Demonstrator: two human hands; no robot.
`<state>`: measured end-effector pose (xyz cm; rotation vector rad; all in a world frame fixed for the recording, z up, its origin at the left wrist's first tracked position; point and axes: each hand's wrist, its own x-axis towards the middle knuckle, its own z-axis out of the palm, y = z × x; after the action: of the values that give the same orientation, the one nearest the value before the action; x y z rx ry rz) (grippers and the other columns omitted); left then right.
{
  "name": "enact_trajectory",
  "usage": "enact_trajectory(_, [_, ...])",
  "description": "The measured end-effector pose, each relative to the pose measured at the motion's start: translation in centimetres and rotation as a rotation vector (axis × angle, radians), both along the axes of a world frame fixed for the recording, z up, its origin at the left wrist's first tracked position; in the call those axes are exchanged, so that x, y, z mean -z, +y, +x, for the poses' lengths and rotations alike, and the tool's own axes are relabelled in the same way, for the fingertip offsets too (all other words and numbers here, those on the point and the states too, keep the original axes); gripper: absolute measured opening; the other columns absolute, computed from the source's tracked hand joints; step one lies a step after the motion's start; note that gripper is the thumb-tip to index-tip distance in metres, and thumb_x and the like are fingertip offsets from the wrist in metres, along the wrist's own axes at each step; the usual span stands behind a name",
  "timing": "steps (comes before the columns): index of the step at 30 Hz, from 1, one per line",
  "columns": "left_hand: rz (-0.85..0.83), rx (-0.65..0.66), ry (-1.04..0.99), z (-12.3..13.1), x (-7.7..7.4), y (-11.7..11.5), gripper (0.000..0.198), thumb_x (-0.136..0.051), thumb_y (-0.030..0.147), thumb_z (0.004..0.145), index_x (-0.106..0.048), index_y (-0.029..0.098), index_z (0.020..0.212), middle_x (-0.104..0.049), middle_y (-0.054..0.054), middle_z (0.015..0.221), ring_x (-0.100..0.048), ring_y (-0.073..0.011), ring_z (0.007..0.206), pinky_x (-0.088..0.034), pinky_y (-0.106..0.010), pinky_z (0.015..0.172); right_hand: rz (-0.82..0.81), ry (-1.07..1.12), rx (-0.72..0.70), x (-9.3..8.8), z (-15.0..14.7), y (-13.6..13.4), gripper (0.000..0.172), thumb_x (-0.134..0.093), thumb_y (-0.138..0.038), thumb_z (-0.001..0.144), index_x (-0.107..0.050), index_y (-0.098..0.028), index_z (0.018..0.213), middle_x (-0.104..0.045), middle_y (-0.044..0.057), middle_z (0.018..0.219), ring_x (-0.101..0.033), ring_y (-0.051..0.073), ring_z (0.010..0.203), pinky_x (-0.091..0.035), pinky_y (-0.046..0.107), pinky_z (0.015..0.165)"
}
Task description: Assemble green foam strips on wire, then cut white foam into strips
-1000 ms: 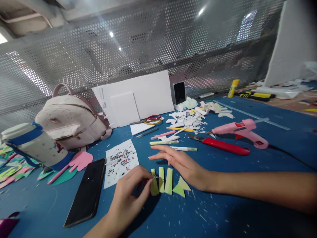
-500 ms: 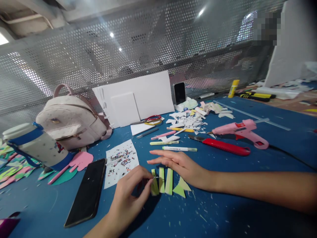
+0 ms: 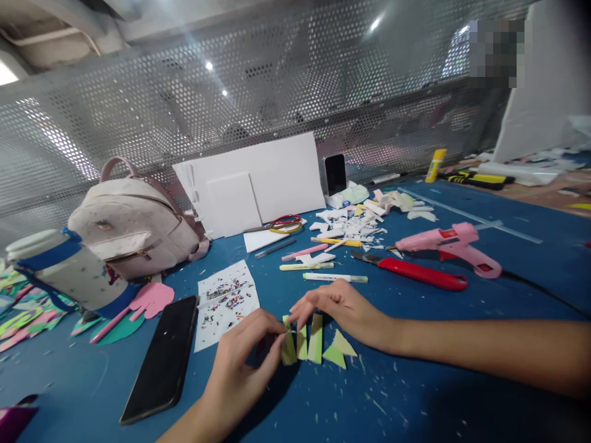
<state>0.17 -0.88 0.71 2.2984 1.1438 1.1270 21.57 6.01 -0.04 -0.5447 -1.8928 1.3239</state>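
Here the left hand (image 3: 244,363) pinches the leftmost of the green strips (image 3: 316,337) on the blue surface (image 3: 415,387); the right hand (image 3: 344,307) curls over their tops, grip unclear. A black phone (image 3: 161,360) and speckled sheet (image 3: 225,301) lie left, a white pen (image 3: 335,277) and red cutter (image 3: 418,272) beyond.

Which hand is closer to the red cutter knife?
Right. The right hand lies just in front of the red cutter knife, not touching; the left hand is farther off, pinching the green strips.

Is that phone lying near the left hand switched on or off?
Off or asleep: the phone lies face up on the table, its screen plain black.
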Motion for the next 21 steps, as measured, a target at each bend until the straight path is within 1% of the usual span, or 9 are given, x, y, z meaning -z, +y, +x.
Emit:
enact_trajectory(2, [0.005,0.000,-0.002,-0.03,0.00,-0.03,0.014,-0.053,0.010,0.095,-0.061,0.019,0.086,-0.064,-0.003,0.077,-0.059,-0.0137,0.066,-0.046,-0.023,0.060,-0.042,0.023,0.026,-0.09,0.03,-0.09,0.051,-0.039,-0.051,0.104,-0.079,-0.020,0.097,-0.078,0.008,0.096,-0.073,0.020,0.093,-0.054,0.036,0.094])
enact_trajectory(4, [0.008,0.000,-0.002,-0.05,-0.02,-0.06,0.015,-0.053,0.009,0.095,-0.061,0.019,0.086,-0.064,-0.003,0.078,-0.059,-0.0137,0.066,-0.046,-0.023,0.060,-0.045,0.018,0.054,-0.14,0.08,-0.09,0.049,-0.035,-0.050,0.105,-0.076,-0.022,0.111,-0.076,0.007,0.108,-0.070,0.020,0.104,-0.051,0.039,0.100])
enact_trajectory(6, [0.007,0.000,-0.002,-0.05,-0.04,-0.07,0.015,-0.052,0.009,0.095,-0.061,0.019,0.087,-0.064,-0.003,0.078,-0.059,-0.0138,0.066,-0.046,-0.023,0.060,0.003,-0.017,0.078,-0.14,0.11,0.01,0.049,-0.033,-0.049,0.106,-0.075,-0.024,0.113,-0.070,0.007,0.124,-0.063,0.021,0.120,-0.045,0.043,0.107])
enact_trajectory(8, [0.003,0.001,-0.003,-0.04,-0.05,-0.07,0.015,-0.053,0.009,0.094,-0.061,0.019,0.087,-0.064,-0.003,0.078,-0.059,-0.0137,0.066,-0.046,-0.023,0.060,0.053,-0.044,0.085,-0.09,0.08,0.18,0.048,-0.035,-0.048,0.106,-0.076,-0.024,0.110,-0.065,0.006,0.133,-0.057,0.022,0.127,-0.041,0.045,0.111])
enact_trajectory(10, [0.003,0.001,-0.005,-0.02,-0.06,-0.07,0.014,-0.053,0.009,0.094,-0.061,0.019,0.087,-0.064,-0.003,0.078,-0.059,-0.0136,0.066,-0.046,-0.022,0.060,0.033,-0.021,0.064,0.03,0.00,0.38,0.043,-0.040,-0.046,0.105,-0.075,-0.023,0.111,-0.069,0.007,0.126,-0.061,0.021,0.122,-0.045,0.044,0.108])
enact_trajectory(12, [0.002,0.003,-0.008,-0.01,-0.07,-0.08,0.014,-0.053,0.009,0.094,-0.061,0.019,0.087,-0.064,-0.003,0.079,-0.059,-0.0133,0.066,-0.045,-0.022,0.060,-0.027,0.022,0.042,0.17,-0.08,0.56,0.037,-0.047,-0.044,0.102,-0.075,-0.021,0.111,-0.076,0.008,0.111,-0.069,0.021,0.109,-0.051,0.041,0.100])
enact_trajectory(15, [0.000,0.003,-0.007,-0.01,-0.08,-0.08,0.014,-0.053,0.009,0.094,-0.061,0.019,0.088,-0.064,-0.002,0.079,-0.058,-0.0128,0.065,-0.045,-0.022,0.059,-0.080,0.044,0.045,0.29,-0.12,0.76,0.032,-0.059,-0.043,0.097,-0.078,-0.018,0.096,-0.079,0.007,0.093,-0.074,0.020,0.090,-0.057,0.034,0.085])
enact_trajectory(18, [-0.009,0.003,0.003,-0.04,-0.04,-0.06,0.015,-0.053,0.009,0.094,-0.061,0.019,0.087,-0.064,-0.002,0.079,-0.058,-0.0127,0.066,-0.045,-0.022,0.059,-0.096,0.046,0.053,0.22,-0.09,0.83,0.044,-0.056,-0.047,0.098,-0.078,-0.018,0.075,-0.078,0.008,0.079,-0.074,0.020,0.082,-0.056,0.033,0.083])
enact_trajectory(21, [-0.013,0.005,0.005,-0.08,0.06,-0.01,0.014,-0.053,0.009,0.094,-0.061,0.019,0.088,-0.064,-0.002,0.080,-0.059,-0.0127,0.067,-0.045,-0.022,0.060,-0.123,0.070,0.042,0.13,-0.09,0.81,0.061,-0.042,-0.050,0.103,-0.076,-0.017,0.064,-0.075,0.008,0.068,-0.074,0.020,0.083,-0.054,0.034,0.089])
